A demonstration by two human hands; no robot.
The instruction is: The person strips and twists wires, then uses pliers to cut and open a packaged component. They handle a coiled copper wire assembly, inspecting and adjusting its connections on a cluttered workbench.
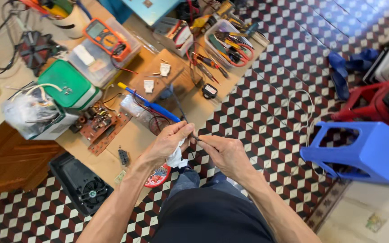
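Observation:
My left hand [169,141] is closed around a crumpled white cloth or tissue [176,158] and pinches the end of a thin dark wire. My right hand [223,152] pinches a small dark part [197,138] between thumb and fingers, touching the left fingertips. Both hands meet above my lap, at the near edge of a cardboard work surface [133,135]. A blue-handled soldering iron [147,102] lies just beyond the left hand. A brown circuit board [102,126] rests further left.
Spread over the cardboard are an orange multimeter [106,38], a green box [68,85], plastic trays of tools [228,42] and a small black fan [37,47]. A black fan unit [81,183] lies on the tiled floor. A blue plastic stool [361,150] lies tipped over at right.

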